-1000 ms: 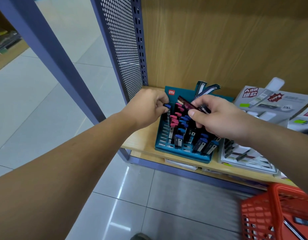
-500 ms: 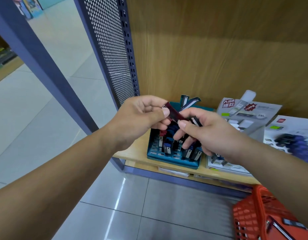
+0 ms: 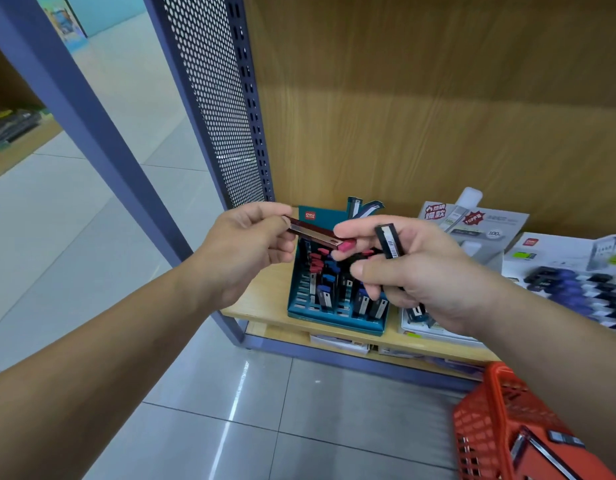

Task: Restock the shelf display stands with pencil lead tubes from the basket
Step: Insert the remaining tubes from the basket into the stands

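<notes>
My left hand point(image 3: 246, 242) pinches one end of a dark red lead tube with a pink cap point(image 3: 318, 234), held level above the teal display stand point(image 3: 334, 318). My right hand point(image 3: 413, 271) touches the pink cap end with its fingertips and grips black lead tubes point(image 3: 389, 241), one sticking up between the fingers. The stand sits on the wooden shelf point(image 3: 261, 299) and holds several tubes with red and blue caps. The red basket point(image 3: 486, 431) is at the lower right with a tube or two showing inside.
A white display stand point(image 3: 434, 332) lies right of the teal one, half hidden by my right hand. Further right a stand holds dark blue tubes point(image 3: 573, 289). A perforated blue side panel point(image 3: 213, 109) bounds the shelf on the left. Tiled floor lies below.
Both hands have lifted away from the teal stand. The dark red tube has turned more level between them, with my left hand now pinching its far end.
</notes>
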